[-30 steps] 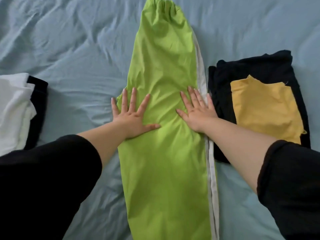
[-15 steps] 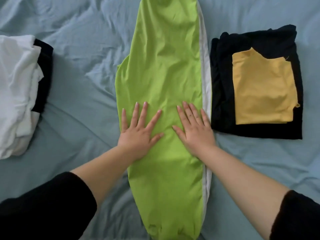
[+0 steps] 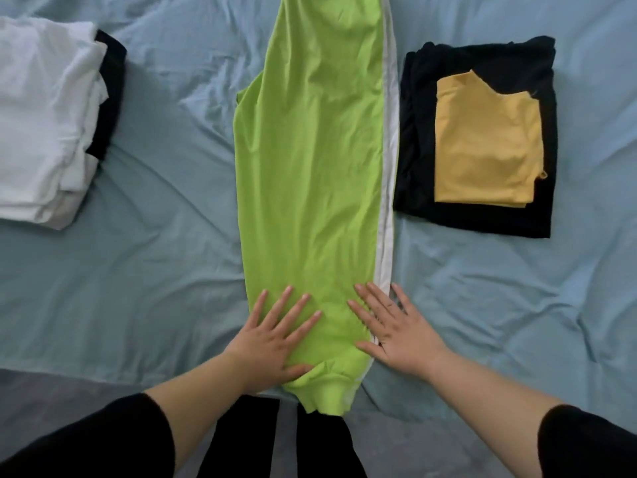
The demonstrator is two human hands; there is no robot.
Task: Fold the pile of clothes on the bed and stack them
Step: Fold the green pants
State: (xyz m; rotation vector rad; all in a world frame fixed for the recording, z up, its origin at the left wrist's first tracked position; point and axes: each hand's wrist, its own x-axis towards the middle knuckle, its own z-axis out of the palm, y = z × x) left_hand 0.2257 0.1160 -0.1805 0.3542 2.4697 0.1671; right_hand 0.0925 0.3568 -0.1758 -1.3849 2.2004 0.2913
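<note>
Lime-green trousers [image 3: 310,167] with a white side stripe lie lengthwise down the middle of the blue bed sheet [image 3: 155,270], folded leg on leg, cuffs hanging just over the near bed edge. My left hand [image 3: 272,336] presses flat on the fabric's left side near the cuffs, fingers spread. My right hand [image 3: 396,332] lies flat with spread fingers across the white stripe and the sheet beside it. A folded yellow garment [image 3: 486,143] rests on a folded black one [image 3: 479,215] to the right.
A stack of folded white clothes [image 3: 41,122] with a black piece [image 3: 108,98] beneath it sits at the left. The bed's near edge runs along the bottom, with grey floor [image 3: 51,398] and my dark-clad legs below it.
Both flat hands have slid down the trousers toward me, from mid-leg to just above the cuffs. The view has shifted so the cuffs and bed edge now show.
</note>
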